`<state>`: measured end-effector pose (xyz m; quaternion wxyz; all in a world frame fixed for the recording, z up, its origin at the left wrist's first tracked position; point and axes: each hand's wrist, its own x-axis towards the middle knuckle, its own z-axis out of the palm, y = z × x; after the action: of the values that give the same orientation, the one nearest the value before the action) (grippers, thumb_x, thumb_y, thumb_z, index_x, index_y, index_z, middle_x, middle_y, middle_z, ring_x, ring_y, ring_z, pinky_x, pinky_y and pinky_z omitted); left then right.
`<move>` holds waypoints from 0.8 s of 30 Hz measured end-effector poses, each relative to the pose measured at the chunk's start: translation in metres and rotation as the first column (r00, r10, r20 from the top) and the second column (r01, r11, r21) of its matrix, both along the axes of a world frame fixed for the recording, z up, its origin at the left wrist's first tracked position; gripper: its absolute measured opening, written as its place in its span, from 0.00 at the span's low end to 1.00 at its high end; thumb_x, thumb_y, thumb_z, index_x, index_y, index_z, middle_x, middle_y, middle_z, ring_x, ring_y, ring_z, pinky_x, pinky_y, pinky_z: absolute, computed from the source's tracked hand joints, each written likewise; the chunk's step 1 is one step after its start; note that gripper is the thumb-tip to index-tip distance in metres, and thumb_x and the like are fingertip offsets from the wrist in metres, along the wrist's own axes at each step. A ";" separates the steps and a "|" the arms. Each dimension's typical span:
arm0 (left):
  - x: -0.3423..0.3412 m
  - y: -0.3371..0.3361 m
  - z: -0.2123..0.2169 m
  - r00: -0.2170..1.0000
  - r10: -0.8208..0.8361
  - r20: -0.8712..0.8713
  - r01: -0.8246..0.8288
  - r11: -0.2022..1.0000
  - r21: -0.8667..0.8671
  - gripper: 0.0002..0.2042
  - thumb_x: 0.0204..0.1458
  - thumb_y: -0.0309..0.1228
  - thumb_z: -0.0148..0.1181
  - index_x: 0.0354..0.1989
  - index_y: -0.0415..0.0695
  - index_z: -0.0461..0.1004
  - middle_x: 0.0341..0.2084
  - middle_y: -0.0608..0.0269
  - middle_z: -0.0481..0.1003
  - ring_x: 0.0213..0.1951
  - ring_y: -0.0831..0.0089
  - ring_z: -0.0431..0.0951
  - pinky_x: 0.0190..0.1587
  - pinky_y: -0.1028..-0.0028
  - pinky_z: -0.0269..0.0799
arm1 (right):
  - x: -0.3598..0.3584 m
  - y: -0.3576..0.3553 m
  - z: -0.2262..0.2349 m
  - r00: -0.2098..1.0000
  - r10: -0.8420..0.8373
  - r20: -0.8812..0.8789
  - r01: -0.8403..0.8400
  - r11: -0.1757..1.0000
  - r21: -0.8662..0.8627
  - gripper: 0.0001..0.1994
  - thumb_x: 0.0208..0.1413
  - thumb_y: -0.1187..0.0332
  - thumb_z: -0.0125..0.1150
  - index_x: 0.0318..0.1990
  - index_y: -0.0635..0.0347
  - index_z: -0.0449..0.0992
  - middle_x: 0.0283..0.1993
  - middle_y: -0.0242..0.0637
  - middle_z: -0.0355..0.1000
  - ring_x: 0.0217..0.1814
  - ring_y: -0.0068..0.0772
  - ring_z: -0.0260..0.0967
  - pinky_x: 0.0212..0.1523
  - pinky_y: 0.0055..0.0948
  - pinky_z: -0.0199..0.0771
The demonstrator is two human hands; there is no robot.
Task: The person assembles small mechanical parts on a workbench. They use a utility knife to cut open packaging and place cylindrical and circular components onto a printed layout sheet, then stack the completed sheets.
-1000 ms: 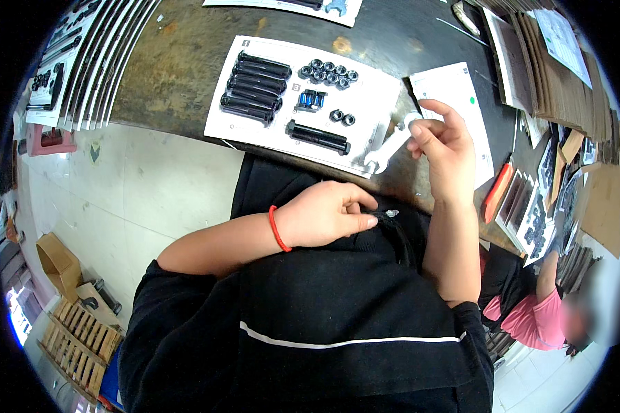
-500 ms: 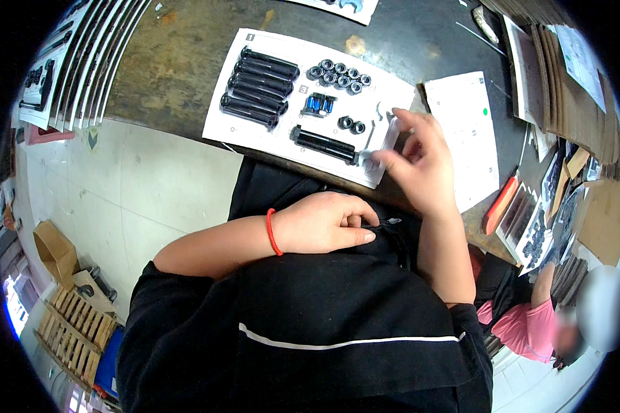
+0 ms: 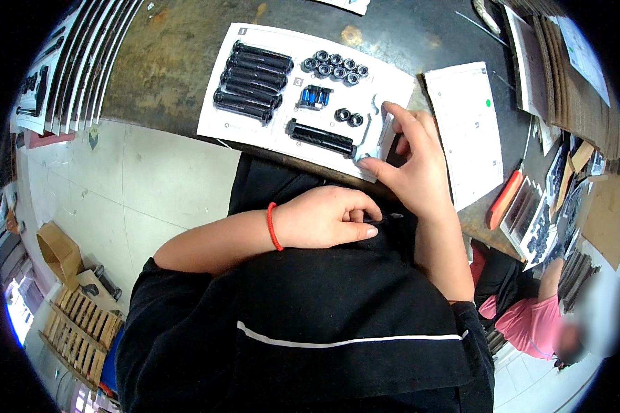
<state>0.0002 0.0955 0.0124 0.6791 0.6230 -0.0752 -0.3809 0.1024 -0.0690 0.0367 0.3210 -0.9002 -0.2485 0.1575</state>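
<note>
right hand (image 3: 415, 155): thumb and forefinger spread apart at ends of wrench (image 3: 372, 129), lying on white card (image 3: 217, 125) beside long black bolts (image 3: 322, 137); left hand (image 3: 324, 217) loosely curled by black shirt (image 3: 324, 296), cannot tell if gripping

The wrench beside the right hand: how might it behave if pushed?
The wrench looks like solid metal, so it is probably stiff. Its flat shape, lying on the white card, suggests sliding rather than rolling. Its shiny surface may be somewhat slippery.
</note>
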 end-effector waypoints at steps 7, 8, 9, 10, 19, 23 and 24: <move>0.000 -0.001 -0.001 1.000 -0.012 -0.018 0.012 1.000 0.001 0.16 0.59 0.33 0.62 0.51 0.36 0.75 0.27 0.64 0.77 0.27 0.80 0.76 0.31 0.78 0.72 | -0.002 0.002 0.002 1.000 -0.003 0.009 0.003 1.000 -0.019 0.39 0.34 0.68 0.79 0.61 0.57 0.70 0.45 0.40 0.67 0.35 0.36 0.70 0.38 0.32 0.75; -0.001 -0.002 -0.002 1.000 -0.007 -0.018 0.007 1.000 0.002 0.16 0.59 0.33 0.62 0.51 0.35 0.75 0.27 0.64 0.77 0.27 0.80 0.76 0.31 0.78 0.72 | -0.002 0.002 0.002 1.000 -0.006 0.001 0.006 1.000 -0.021 0.39 0.34 0.68 0.79 0.61 0.56 0.70 0.46 0.40 0.67 0.36 0.36 0.70 0.38 0.32 0.76; -0.002 -0.001 -0.002 1.000 -0.003 -0.019 0.003 1.000 0.003 0.17 0.58 0.33 0.62 0.51 0.35 0.75 0.27 0.64 0.77 0.27 0.80 0.76 0.31 0.77 0.72 | -0.003 0.003 0.002 1.000 -0.012 0.009 0.012 0.999 -0.030 0.39 0.34 0.68 0.79 0.61 0.56 0.70 0.46 0.40 0.67 0.36 0.36 0.70 0.39 0.32 0.76; -0.002 0.000 0.000 1.000 -0.002 -0.006 0.002 1.000 0.024 0.15 0.57 0.33 0.63 0.49 0.36 0.76 0.27 0.64 0.77 0.27 0.79 0.76 0.31 0.77 0.71 | -0.003 0.004 0.002 1.000 -0.016 0.017 0.017 0.999 -0.038 0.39 0.35 0.68 0.79 0.61 0.56 0.70 0.46 0.40 0.67 0.36 0.36 0.70 0.39 0.32 0.76; 0.001 0.059 0.032 0.504 0.154 0.850 -0.710 0.634 0.306 0.08 0.43 0.28 0.71 0.32 0.48 0.81 0.20 0.64 0.70 0.23 0.66 0.71 0.26 0.69 0.65 | -0.009 -0.007 0.002 0.988 -0.130 0.077 0.117 0.981 0.158 0.26 0.38 0.72 0.78 0.50 0.59 0.79 0.41 0.36 0.70 0.29 0.27 0.65 0.31 0.27 0.72; 0.009 0.070 0.027 0.480 -0.028 0.877 -0.754 0.498 0.428 0.14 0.37 0.31 0.74 0.36 0.50 0.82 0.23 0.65 0.72 0.28 0.66 0.74 0.29 0.70 0.69 | -0.019 0.002 0.000 0.993 -0.035 0.114 0.015 0.984 0.176 0.15 0.41 0.71 0.76 0.40 0.57 0.82 0.31 0.35 0.71 0.27 0.31 0.69 0.28 0.28 0.71; 0.011 0.070 0.023 0.481 -0.056 0.875 -0.752 0.487 0.445 0.14 0.37 0.32 0.74 0.36 0.50 0.82 0.24 0.65 0.72 0.29 0.66 0.74 0.30 0.70 0.70 | -0.021 0.008 -0.001 0.987 -0.027 0.156 0.005 0.990 0.139 0.12 0.43 0.70 0.74 0.38 0.56 0.82 0.29 0.35 0.71 0.28 0.34 0.72 0.28 0.30 0.72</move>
<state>0.0113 0.1651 0.0356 0.2761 0.9516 -0.0435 0.1280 0.0816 -0.0605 0.0355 0.3633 -0.8873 -0.2763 0.0657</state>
